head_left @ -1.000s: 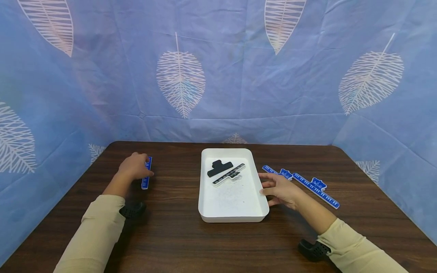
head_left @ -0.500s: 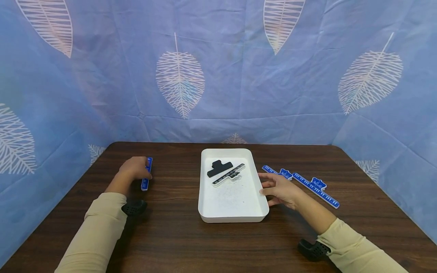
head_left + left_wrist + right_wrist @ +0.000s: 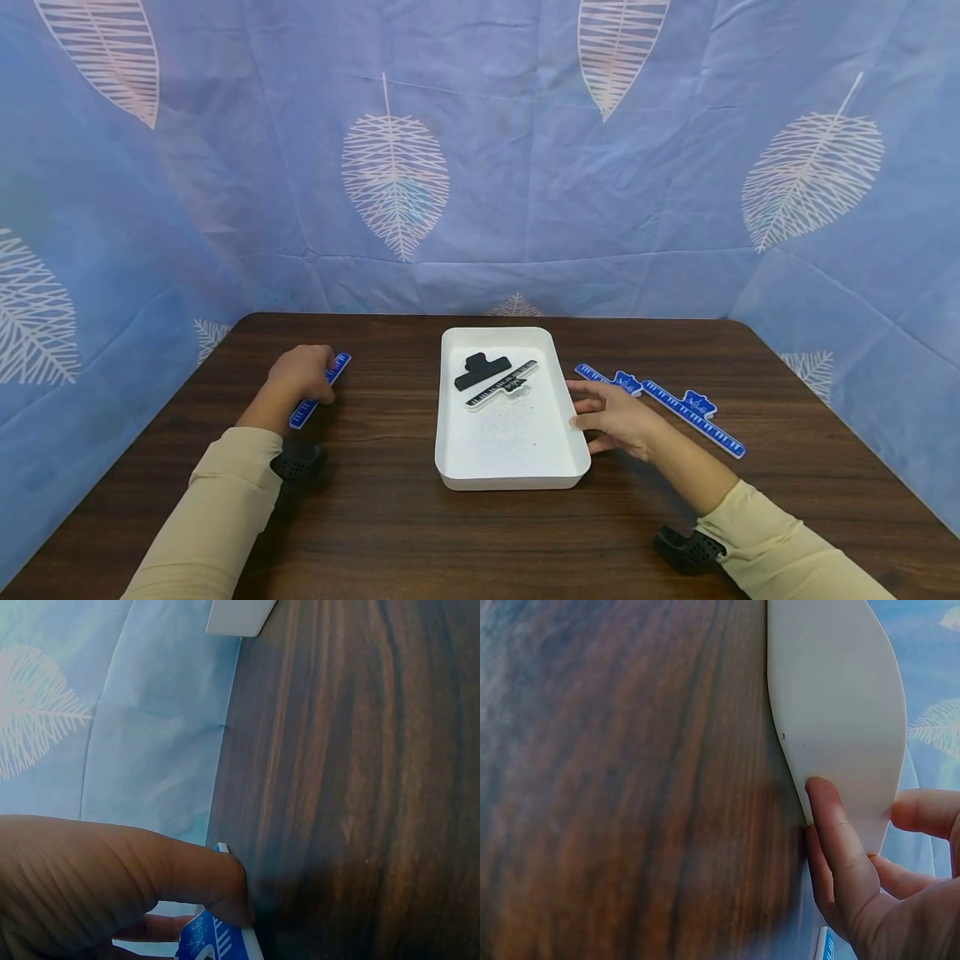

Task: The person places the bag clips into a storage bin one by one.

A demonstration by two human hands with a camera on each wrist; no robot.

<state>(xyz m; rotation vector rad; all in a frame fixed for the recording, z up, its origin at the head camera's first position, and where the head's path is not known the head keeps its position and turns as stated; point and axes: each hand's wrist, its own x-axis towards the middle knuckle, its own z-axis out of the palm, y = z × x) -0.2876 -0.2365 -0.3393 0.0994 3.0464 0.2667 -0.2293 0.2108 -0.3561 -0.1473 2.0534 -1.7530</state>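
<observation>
In the head view, my left hand (image 3: 303, 372) pinches a blue clip (image 3: 303, 412) with a white piano-key pattern at the table's left. The left wrist view shows the thumb across that clip (image 3: 221, 943) and other fingers behind it; the hand covers its middle. My right hand (image 3: 618, 419) rests its fingers against the right side of a white tray (image 3: 487, 462). In the right wrist view, fairly straight fingers (image 3: 836, 832) touch the tray's outer wall (image 3: 840, 697), and one fingertip meets its rim. A black clip (image 3: 483, 372) and a black-and-clear piano-key clip (image 3: 502, 386) lie inside.
Two blue piano-key clips, a farther one (image 3: 628, 382) and a nearer one (image 3: 693, 417), lie end to end right of the tray, partly behind the right hand. The dark wooden table (image 3: 390, 533) meets a blue leaf-print cloth (image 3: 487, 208) at the back and sides.
The blue clip in my left hand has turned from nearly straight to slanted, its far end swinging right and its near end left. My right hand and the tray stay in place.
</observation>
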